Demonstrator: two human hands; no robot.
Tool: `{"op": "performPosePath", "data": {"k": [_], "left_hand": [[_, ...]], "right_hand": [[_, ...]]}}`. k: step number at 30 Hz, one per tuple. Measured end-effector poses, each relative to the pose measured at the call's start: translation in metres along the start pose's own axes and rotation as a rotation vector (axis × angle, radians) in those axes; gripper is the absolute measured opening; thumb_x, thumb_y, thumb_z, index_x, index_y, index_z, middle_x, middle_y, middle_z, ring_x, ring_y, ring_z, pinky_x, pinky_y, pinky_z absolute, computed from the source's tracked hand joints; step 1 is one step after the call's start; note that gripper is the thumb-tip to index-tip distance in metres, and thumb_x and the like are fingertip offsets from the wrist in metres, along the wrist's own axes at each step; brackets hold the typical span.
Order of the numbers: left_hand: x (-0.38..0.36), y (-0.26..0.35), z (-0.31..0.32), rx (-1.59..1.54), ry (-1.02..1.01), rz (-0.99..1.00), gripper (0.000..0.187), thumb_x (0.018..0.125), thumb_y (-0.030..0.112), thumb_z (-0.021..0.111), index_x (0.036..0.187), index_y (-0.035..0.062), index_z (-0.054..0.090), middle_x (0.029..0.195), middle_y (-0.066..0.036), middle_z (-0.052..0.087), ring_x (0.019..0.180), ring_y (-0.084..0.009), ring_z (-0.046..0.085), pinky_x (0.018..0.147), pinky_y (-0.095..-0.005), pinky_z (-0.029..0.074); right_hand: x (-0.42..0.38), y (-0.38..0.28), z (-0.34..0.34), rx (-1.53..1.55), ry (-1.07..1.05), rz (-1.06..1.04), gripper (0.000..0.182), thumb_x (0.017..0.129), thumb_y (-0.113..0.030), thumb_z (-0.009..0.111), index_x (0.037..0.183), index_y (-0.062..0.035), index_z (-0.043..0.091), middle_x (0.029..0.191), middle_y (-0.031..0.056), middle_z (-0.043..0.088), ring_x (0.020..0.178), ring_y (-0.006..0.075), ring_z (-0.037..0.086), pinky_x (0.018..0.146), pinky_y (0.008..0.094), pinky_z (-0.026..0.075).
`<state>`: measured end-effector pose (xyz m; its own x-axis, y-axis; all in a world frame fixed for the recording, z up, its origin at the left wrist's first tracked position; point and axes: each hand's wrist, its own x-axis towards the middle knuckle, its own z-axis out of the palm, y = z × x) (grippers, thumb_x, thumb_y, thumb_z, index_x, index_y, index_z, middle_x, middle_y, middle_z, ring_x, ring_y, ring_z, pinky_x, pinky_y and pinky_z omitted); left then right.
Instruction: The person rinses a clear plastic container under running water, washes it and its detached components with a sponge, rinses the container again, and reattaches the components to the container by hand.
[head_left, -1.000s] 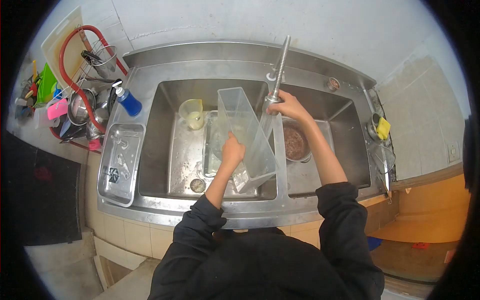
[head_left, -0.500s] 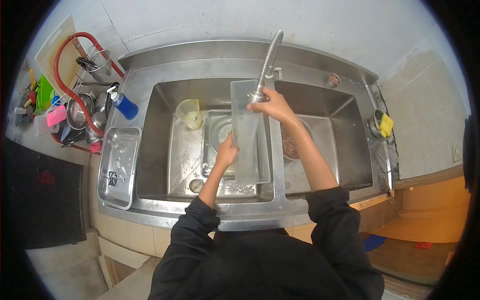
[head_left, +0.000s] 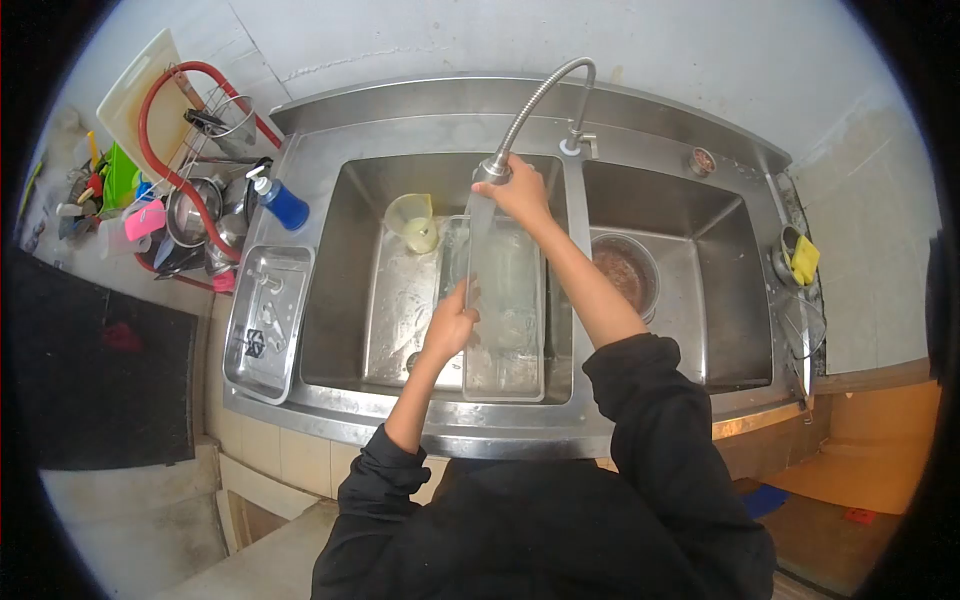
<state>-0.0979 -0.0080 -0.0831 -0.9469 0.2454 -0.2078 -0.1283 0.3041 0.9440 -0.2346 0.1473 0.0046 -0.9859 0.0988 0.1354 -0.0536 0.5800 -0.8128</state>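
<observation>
My right hand [head_left: 522,192] is wrapped round the metal faucet head [head_left: 491,170] at the end of a flexible coiled hose. My left hand [head_left: 453,322] grips the left side of a clear rectangular plastic container [head_left: 512,345], held tilted over the left sink basin [head_left: 345,290]. The faucet head is over the container's far end. Beneath the container, another clear tub [head_left: 454,245] is partly hidden. A clear measuring jug [head_left: 411,222] with a little cloudy liquid stands in the basin, left of both hands.
A round container with reddish-brown contents [head_left: 622,270] sits in the right basin. Left of the sink are a metal tray [head_left: 268,325] with small utensils, a blue pump bottle [head_left: 285,207] and a crowded dish rack. A yellow sponge [head_left: 804,260] lies at the right edge.
My right hand has brought the faucet head over to the container's far left corner. The container has tipped so its inside faces up more, with my left hand still on its side. The whole view has shifted.
</observation>
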Motion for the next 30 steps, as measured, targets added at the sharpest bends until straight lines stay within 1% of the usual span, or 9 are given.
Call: {"op": "performPosePath", "data": {"k": [2,3,5,9,11,18,21,23,30], "left_hand": [[-0.004,-0.004,-0.003,0.199,0.11,0.067,0.066,0.065,0.0,0.041,0.13,0.0053,0.032,0.123,-0.023,0.046,0.096,-0.0329,0.057,0.066,-0.0372,0.049],[-0.007,0.001,-0.005,0.203,0.116,0.063,0.066,0.065,0.0,0.041,0.13,0.0053,0.032,0.123,-0.023,0.046,0.096,-0.0329,0.057,0.066,-0.0372,0.049],[-0.009,0.012,-0.008,0.247,0.194,-0.008,0.058,0.068,0.011,0.043,0.124,0.0015,0.037,0.094,-0.032,0.054,0.089,-0.0451,0.052,0.081,-0.0467,0.04],[0.008,0.017,-0.004,0.337,0.263,-0.029,0.055,0.068,0.01,0.043,0.12,-0.0035,0.038,0.086,-0.033,0.055,0.086,-0.0462,0.053,0.078,-0.0492,0.04],[0.021,0.021,0.001,0.427,0.373,-0.004,0.051,0.069,0.009,0.042,0.117,-0.0064,0.037,0.083,-0.033,0.055,0.08,-0.0475,0.054,0.075,-0.0507,0.041],[0.059,0.028,0.013,0.451,0.45,-0.045,0.048,0.07,0.008,0.044,0.113,-0.011,0.036,0.081,-0.031,0.057,0.078,-0.0462,0.056,0.073,-0.05,0.043],[0.072,0.034,0.021,0.472,0.486,-0.034,0.048,0.07,0.007,0.046,0.113,-0.0129,0.035,0.081,-0.03,0.058,0.078,-0.0449,0.057,0.073,-0.0489,0.044],[0.078,0.038,0.028,0.432,0.514,-0.017,0.04,0.069,0.01,0.045,0.102,-0.012,0.04,0.08,-0.033,0.056,0.079,-0.0467,0.055,0.073,-0.0496,0.043],[0.076,0.04,0.037,0.419,0.514,-0.008,0.04,0.07,0.007,0.046,0.103,-0.0143,0.04,0.078,-0.032,0.057,0.079,-0.0453,0.056,0.074,-0.0482,0.044]], "right_hand": [[0.006,-0.001,0.011,0.015,0.01,0.002,0.053,0.059,-0.027,0.075,0.105,-0.0097,0.055,0.097,0.0115,0.062,0.094,0.0283,0.058,0.08,0.0379,0.044],[0.007,-0.002,0.014,0.021,0.026,0.009,0.052,0.059,-0.028,0.075,0.103,-0.0095,0.056,0.096,0.0118,0.062,0.093,0.0284,0.058,0.08,0.0381,0.044],[0.007,-0.001,0.015,0.038,0.022,0.011,0.051,0.058,-0.029,0.074,0.102,-0.0094,0.056,0.096,0.0118,0.062,0.093,0.028,0.058,0.079,0.0373,0.044],[0.0,-0.004,-0.003,0.055,-0.041,0.054,0.049,0.057,-0.031,0.072,0.097,-0.0094,0.058,0.093,0.0113,0.063,0.091,0.0271,0.059,0.079,0.0348,0.044],[-0.006,-0.009,-0.015,0.069,-0.068,0.062,0.047,0.056,-0.031,0.071,0.095,-0.0092,0.059,0.09,0.0109,0.063,0.089,0.0262,0.059,0.078,0.0341,0.044],[-0.021,-0.006,-0.057,0.088,-0.196,0.066,0.04,0.055,-0.03,0.071,0.087,-0.0073,0.062,0.083,0.0093,0.064,0.081,0.0218,0.061,0.075,0.0307,0.044],[-0.029,-0.005,-0.075,0.052,-0.242,0.103,0.042,0.055,-0.03,0.071,0.089,-0.0072,0.062,0.083,0.01,0.064,0.081,0.0221,0.061,0.074,0.0306,0.044],[-0.038,-0.01,-0.09,0.009,-0.246,0.111,0.043,0.055,-0.03,0.071,0.091,-0.0074,0.062,0.084,0.0107,0.064,0.082,0.0226,0.06,0.075,0.0309,0.044],[-0.044,0.01,-0.115,-0.076,-0.27,0.097,0.052,0.055,-0.031,0.071,0.101,-0.0069,0.06,0.091,0.0131,0.063,0.087,0.0255,0.06,0.078,0.0322,0.044]]}}
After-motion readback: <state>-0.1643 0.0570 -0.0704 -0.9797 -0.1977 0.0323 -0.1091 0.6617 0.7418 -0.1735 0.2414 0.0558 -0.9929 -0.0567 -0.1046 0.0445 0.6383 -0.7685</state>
